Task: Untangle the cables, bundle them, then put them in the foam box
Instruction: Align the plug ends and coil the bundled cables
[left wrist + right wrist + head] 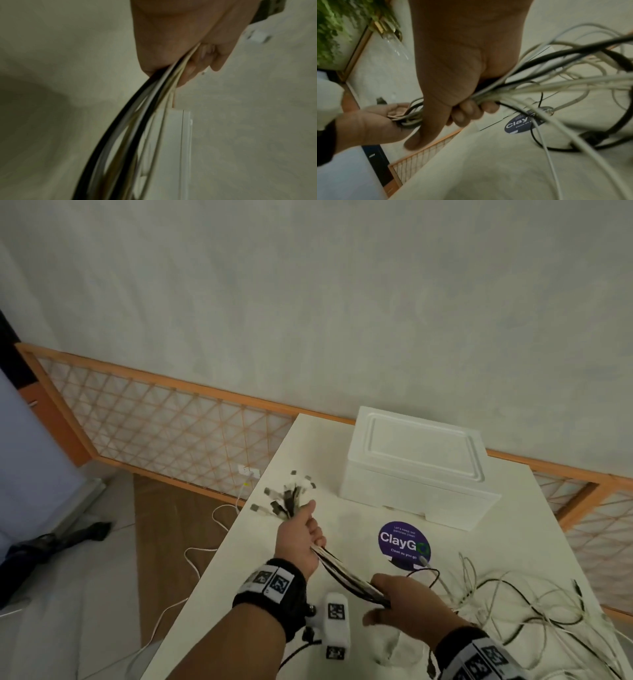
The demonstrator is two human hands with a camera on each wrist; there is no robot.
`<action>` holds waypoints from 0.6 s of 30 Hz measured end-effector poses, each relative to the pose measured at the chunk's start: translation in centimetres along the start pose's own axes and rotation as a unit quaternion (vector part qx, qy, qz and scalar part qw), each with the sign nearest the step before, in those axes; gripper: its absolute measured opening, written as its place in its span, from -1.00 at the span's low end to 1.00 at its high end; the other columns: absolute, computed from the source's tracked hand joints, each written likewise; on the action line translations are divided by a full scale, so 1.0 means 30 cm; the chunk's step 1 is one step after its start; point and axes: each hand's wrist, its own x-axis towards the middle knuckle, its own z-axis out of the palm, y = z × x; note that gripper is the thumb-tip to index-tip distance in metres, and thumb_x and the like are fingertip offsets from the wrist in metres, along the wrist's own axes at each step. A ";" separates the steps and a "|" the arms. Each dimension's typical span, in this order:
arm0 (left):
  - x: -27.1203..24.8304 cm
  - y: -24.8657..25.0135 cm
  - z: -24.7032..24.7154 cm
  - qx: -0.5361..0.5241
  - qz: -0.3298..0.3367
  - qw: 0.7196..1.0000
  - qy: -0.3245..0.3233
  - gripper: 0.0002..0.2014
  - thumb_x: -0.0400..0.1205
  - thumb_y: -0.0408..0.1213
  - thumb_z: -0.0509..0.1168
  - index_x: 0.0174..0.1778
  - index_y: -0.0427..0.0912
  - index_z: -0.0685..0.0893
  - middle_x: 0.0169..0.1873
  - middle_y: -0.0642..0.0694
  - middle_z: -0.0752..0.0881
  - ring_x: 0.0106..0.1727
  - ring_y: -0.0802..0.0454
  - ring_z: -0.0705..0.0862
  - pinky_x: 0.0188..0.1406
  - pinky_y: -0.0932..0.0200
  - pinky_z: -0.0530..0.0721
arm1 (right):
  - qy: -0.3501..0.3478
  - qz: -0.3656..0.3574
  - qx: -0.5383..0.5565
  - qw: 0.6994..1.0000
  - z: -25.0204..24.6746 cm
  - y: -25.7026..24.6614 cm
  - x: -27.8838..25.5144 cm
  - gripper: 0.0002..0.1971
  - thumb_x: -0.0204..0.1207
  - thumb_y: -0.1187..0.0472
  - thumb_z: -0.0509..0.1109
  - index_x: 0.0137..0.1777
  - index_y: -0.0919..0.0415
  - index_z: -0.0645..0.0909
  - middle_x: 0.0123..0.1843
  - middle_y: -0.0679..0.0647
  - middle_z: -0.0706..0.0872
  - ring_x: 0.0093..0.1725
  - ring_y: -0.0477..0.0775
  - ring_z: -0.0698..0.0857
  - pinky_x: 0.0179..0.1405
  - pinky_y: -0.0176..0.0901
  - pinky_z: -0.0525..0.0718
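Note:
A bunch of black, white and beige cables (346, 573) runs taut between my two hands above the white table (239, 577). My left hand (301, 537) grips the bunch near its connector ends (286, 499), which fan out to the upper left. My right hand (399, 602) grips the same bunch lower down, fingers curled round it (467, 109). The loose lengths (534, 607) trail off tangled across the table at the right. In the left wrist view the cables (149, 108) leave my left hand's fist (180, 58). The white foam box (416, 467) stands shut with its lid on, behind the hands.
A round purple ClayGo sticker (404, 542) lies on the table in front of the box. A white wrist camera unit (335, 628) shows below the hands. A wooden lattice panel (164, 422) leans along the wall. Loose white cords (202, 556) lie on the floor at left.

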 end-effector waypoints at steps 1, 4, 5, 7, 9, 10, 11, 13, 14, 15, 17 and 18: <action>-0.006 -0.009 -0.002 0.041 0.023 0.999 0.000 -0.65 0.62 -0.34 0.35 -0.46 -0.11 0.40 -0.68 0.04 0.24 -0.67 0.11 0.17 -0.60 0.20 0.16 | -0.033 -0.004 0.020 0.999 -0.002 0.006 0.007 -0.12 -0.08 -0.59 0.38 0.16 -0.05 0.44 0.07 -0.06 0.63 0.14 0.03 0.62 -0.05 -0.17 0.56; -0.011 -0.027 -0.011 0.145 0.092 0.985 0.000 -0.64 0.60 -0.33 0.39 -0.48 -0.15 0.43 -0.72 0.02 0.32 -0.68 0.09 0.23 -0.58 0.20 0.20 | -0.036 -0.029 0.125 0.991 -0.046 -0.038 0.015 0.42 -0.26 -0.52 0.48 0.65 -0.12 -0.06 0.64 -0.05 0.22 0.60 -0.03 0.25 0.55 -0.09 0.30; -0.014 -0.033 -0.015 0.174 0.114 0.978 0.005 -0.65 0.59 -0.31 0.41 -0.49 -0.15 0.45 -0.71 0.02 0.36 -0.67 0.08 0.27 -0.57 0.20 0.25 | 0.016 -0.050 0.173 0.983 -0.076 -0.070 0.020 0.41 -0.17 -0.47 0.54 0.66 -0.15 -0.16 0.66 -0.10 0.13 0.62 -0.08 0.16 0.58 -0.10 0.22; -0.024 -0.047 -0.023 0.216 0.155 0.964 -0.008 -0.72 0.57 -0.28 0.42 -0.45 -0.16 0.57 -0.66 0.03 0.52 -0.59 0.07 0.43 -0.49 0.19 0.41 | 0.146 -0.120 0.226 0.956 -0.135 -0.152 0.030 0.24 0.10 -0.44 0.48 0.66 -0.14 -0.21 0.64 -0.17 0.08 0.61 -0.18 0.09 0.55 -0.19 0.15; -0.052 -0.055 -0.019 0.265 0.178 0.946 -0.052 -0.80 0.60 -0.32 0.35 -0.37 -0.12 0.66 -0.60 0.09 0.61 -0.53 0.12 0.51 -0.48 0.23 0.47 | 0.243 -0.167 0.225 0.929 -0.171 -0.233 0.054 0.10 0.25 -0.52 0.25 0.66 -0.08 -0.19 0.67 -0.09 0.01 0.64 -0.13 0.05 0.54 -0.19 0.12; -0.069 -0.059 -0.015 0.296 0.181 0.935 -0.073 -0.76 0.62 -0.35 0.30 -0.39 -0.12 0.64 -0.62 0.08 0.58 -0.55 0.12 0.46 -0.52 0.25 0.42 | 0.266 -0.160 0.229 0.923 -0.182 -0.269 0.071 0.06 0.27 -0.54 0.18 0.67 -0.07 -0.16 0.69 -0.04 -0.05 0.66 -0.06 0.01 0.56 -0.14 0.13; -0.083 -0.062 -0.012 0.317 0.181 0.927 -0.091 -0.71 0.61 -0.40 0.25 -0.45 -0.11 0.60 -0.64 0.04 0.54 -0.57 0.10 0.41 -0.55 0.24 0.37 | 0.280 -0.137 0.243 0.919 -0.189 -0.294 0.094 0.04 0.28 -0.53 0.16 0.67 -0.06 -0.11 0.70 0.01 -0.13 0.68 0.01 -0.01 0.58 -0.06 0.16; -0.106 -0.064 -0.008 0.330 0.188 0.915 -0.133 -0.62 0.58 -0.45 0.24 -0.57 -0.08 0.52 -0.67 -0.01 0.46 -0.58 0.07 0.35 -0.55 0.23 0.31 | 0.307 -0.051 0.294 0.903 -0.198 -0.317 0.143 0.04 0.20 -0.54 0.21 0.65 -0.09 0.03 0.70 0.06 -0.22 0.68 0.15 -0.04 0.61 0.16 0.19; -0.115 -0.064 -0.009 0.331 0.198 0.911 -0.147 -0.58 0.58 -0.43 0.26 -0.62 -0.05 0.49 -0.69 -0.01 0.43 -0.60 0.08 0.33 -0.55 0.23 0.31 | 0.322 -0.009 0.326 0.889 -0.201 -0.318 0.161 0.07 0.11 -0.60 0.23 0.62 -0.12 0.11 0.69 0.07 -0.22 0.68 0.21 -0.02 0.60 0.24 0.20; -0.125 -0.061 -0.008 0.332 0.204 0.907 -0.157 -0.58 0.58 -0.40 0.30 -0.63 -0.04 0.49 -0.70 0.00 0.42 -0.60 0.08 0.33 -0.54 0.24 0.33 | 0.334 0.021 0.359 0.871 -0.205 -0.314 0.174 0.11 0.02 -0.64 0.27 0.58 -0.14 0.18 0.69 0.08 -0.19 0.66 0.24 0.04 0.58 0.25 0.23; -0.128 -0.054 -0.008 0.333 0.205 0.905 -0.171 -0.66 0.53 -0.31 0.35 -0.59 -0.04 0.53 -0.69 -0.01 0.42 -0.59 0.06 0.33 -0.53 0.22 0.36 | 0.331 0.038 0.429 0.840 -0.210 -0.305 0.182 0.03 0.06 -0.51 0.43 0.53 -0.09 0.27 0.67 0.11 -0.04 0.60 0.21 0.21 0.52 0.08 0.31; -0.129 -0.051 -0.008 0.330 0.201 0.905 -0.181 -0.70 0.48 -0.28 0.35 -0.58 -0.04 0.54 -0.69 -0.02 0.42 -0.59 0.05 0.33 -0.52 0.21 0.36 | 0.321 0.030 0.467 0.823 -0.210 -0.306 0.180 -0.07 0.17 -0.36 0.50 0.52 -0.06 0.29 0.65 0.12 0.10 0.56 0.17 0.29 0.46 -0.03 0.35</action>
